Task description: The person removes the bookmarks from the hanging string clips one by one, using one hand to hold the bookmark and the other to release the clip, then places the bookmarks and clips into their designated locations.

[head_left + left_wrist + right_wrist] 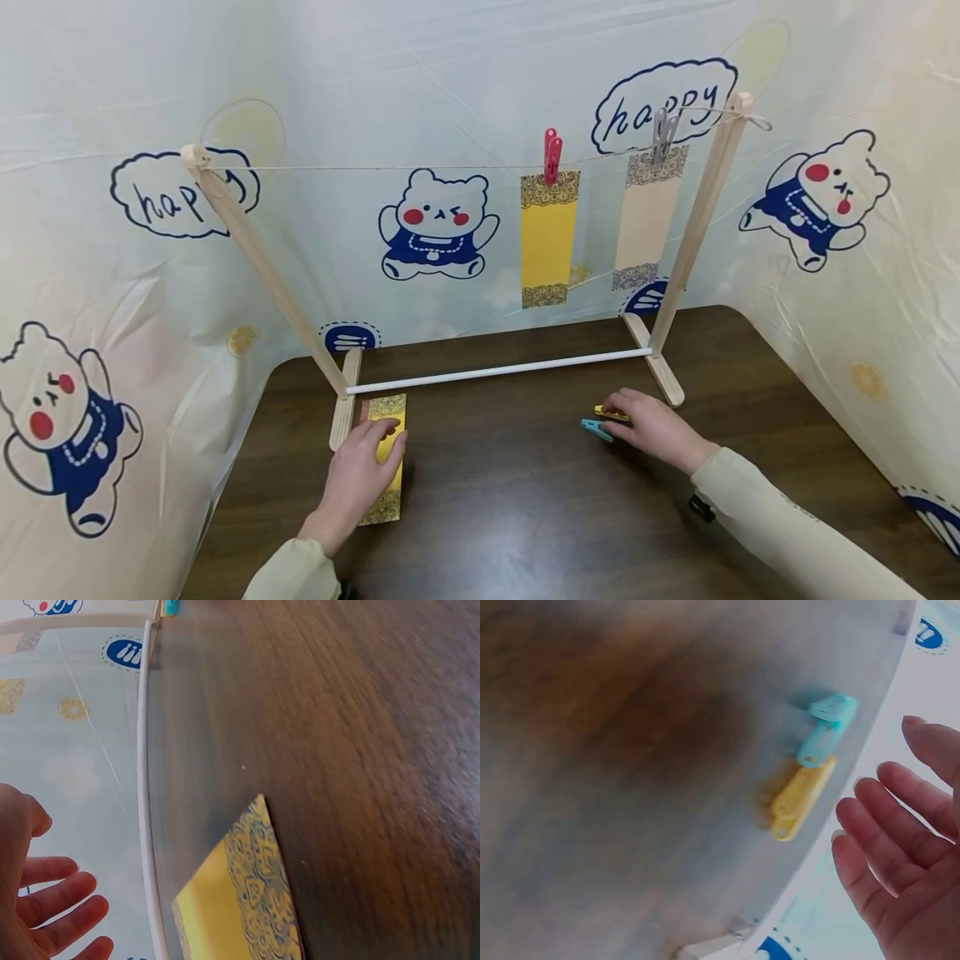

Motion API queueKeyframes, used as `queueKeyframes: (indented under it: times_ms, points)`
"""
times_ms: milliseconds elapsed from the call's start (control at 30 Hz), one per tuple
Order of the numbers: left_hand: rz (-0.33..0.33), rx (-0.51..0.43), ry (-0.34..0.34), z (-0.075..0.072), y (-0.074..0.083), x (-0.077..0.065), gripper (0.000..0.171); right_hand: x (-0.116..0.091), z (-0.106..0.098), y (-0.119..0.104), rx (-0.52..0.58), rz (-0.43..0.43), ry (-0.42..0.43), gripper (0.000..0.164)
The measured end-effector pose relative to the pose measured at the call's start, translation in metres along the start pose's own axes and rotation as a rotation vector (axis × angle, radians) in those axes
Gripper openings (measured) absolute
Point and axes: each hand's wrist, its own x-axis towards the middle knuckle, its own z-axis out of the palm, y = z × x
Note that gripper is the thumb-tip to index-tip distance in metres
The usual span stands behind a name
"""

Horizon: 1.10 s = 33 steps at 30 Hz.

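Observation:
My left hand (pixel 362 469) is over a yellow card (pixel 392 500) with patterned bands at its ends, lying at the table's left. In the left wrist view its fingers (pixel 64 900) are spread loosely, with nothing between them. A reddish-brown edge shows beside the card's top. On the right side, my right hand (pixel 651 425) is close above a yellow clothespin (pixel 804 799) and a light blue clothespin (pixel 829 729), which lie side by side on the table. Its fingers (pixel 889 840) are relaxed and apart from both pins in the right wrist view.
A wooden frame with a left post (pixel 262 267), a right post (pixel 701 225) and a white bottom rod (pixel 495 372) stands at the back. From its string (pixel 337 167) hang a yellow card (pixel 549 242) by a red clothespin (pixel 552 157) and a beige card (pixel 651 217) by a grey clothespin (pixel 663 135).

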Motion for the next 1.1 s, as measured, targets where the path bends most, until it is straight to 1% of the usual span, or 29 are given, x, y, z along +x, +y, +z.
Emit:
queueKeyframes:
  times_ms: [133, 267, 367, 567, 833, 1100]
  points:
    - [-0.001, -0.018, 0.004, 0.000, 0.004, 0.002, 0.028, 0.004, -0.010, -0.008, 0.003, -0.031, 0.051, 0.017]
    - [-0.007, -0.035, 0.002, 0.001, 0.007, 0.004, 0.028, 0.011, -0.018, -0.016, -0.011, -0.085, 0.110, 0.012]
    - [-0.006, -0.051, 0.006, 0.002, 0.010, 0.006, 0.028, 0.015, -0.026, -0.021, -0.026, -0.113, 0.145, 0.012]
    - [-0.005, -0.090, 0.012, 0.006, 0.020, 0.015, 0.028, 0.022, -0.043, -0.028, -0.027, -0.113, 0.170, 0.013]
    - [0.049, -0.144, 0.051, 0.012, 0.037, 0.025, 0.025, 0.025, -0.062, -0.039, -0.030, -0.135, 0.214, 0.015]
    - [0.064, -0.168, 0.027, 0.013, 0.054, 0.039, 0.022, 0.026, -0.079, -0.049, -0.046, -0.191, 0.287, 0.015]
